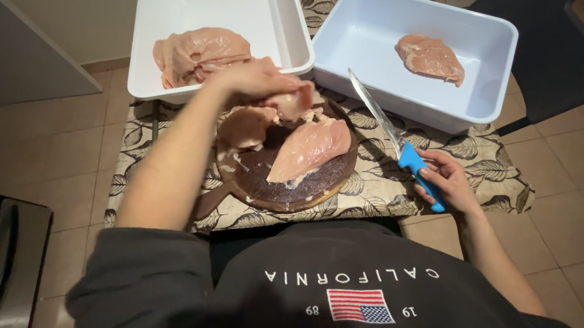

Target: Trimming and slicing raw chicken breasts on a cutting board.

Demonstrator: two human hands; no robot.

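Chicken breast [309, 149] lies on the round wooden board [286, 183], centre table. At eleven o'clock a white tub [281, 28]; at one o'clock a pale-blue tub [489, 53]. Left hand [257, 81] clutches a chicken piece [245, 127]; right hand [445, 181] wraps the blue-handled knife [394, 138].

Two white plastic tubs: one upper left [287, 28], one upper right [489, 60]. One round wooden cutting board [273, 184], centre. One blue-handled knife [394, 138], right of centre. Two hands: left [257, 81], right [445, 181]. Raw chicken pieces, exact count unclear.
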